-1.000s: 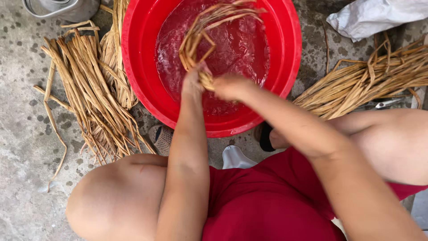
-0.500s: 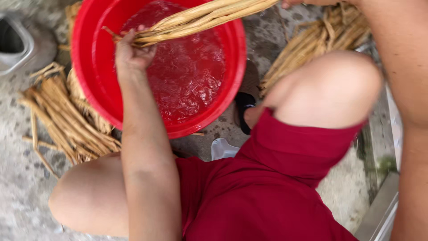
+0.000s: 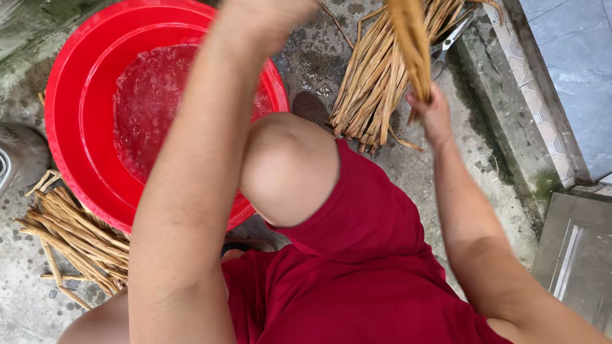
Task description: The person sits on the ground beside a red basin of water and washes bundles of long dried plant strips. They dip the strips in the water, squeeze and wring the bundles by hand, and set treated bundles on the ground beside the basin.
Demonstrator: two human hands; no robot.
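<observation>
**A:** Hands?

**B:** Right hand (image 3: 435, 118) closed around the lower end of a bundle of tan fibre strips (image 3: 411, 51), held upright, top running out past the upper edge of the view. Left hand (image 3: 268, 16) raised at the top edge, mostly cut off; cannot tell whether spread or closed, nor whether touching the bundle.

**A:** Feel of the strips?

**B:** Probably light, limp and pliable, likely damp and a bit slick. Thin single strips liable to split or slide out of a loose hold. Best gripped as a whole bunch near one end, as the right hand does, with a second hold further along to stop drooping.

**A:** Containers?

**B:** Large round red basin (image 3: 70, 114) below and to the left of the left hand, on the concrete floor (image 3: 484, 172). Holding water, surface bubbly and tinted red by the plastic beneath. No strips visible inside.

**A:** Anything else around?

**B:** Loose pile of similar dry-looking stalks (image 3: 373, 83) lying on the floor just left of the right hand, behind a bare knee (image 3: 287, 165). Scissors (image 3: 446, 48) resting at that pile's far edge, just right of the held bundle. Second heap of stalks (image 3: 76, 239) far down-left of both hands, beside the basin. Red shorts (image 3: 357, 267) filling the lower middle. Tiled step (image 3: 535, 121) to the right of the right hand.
</observation>
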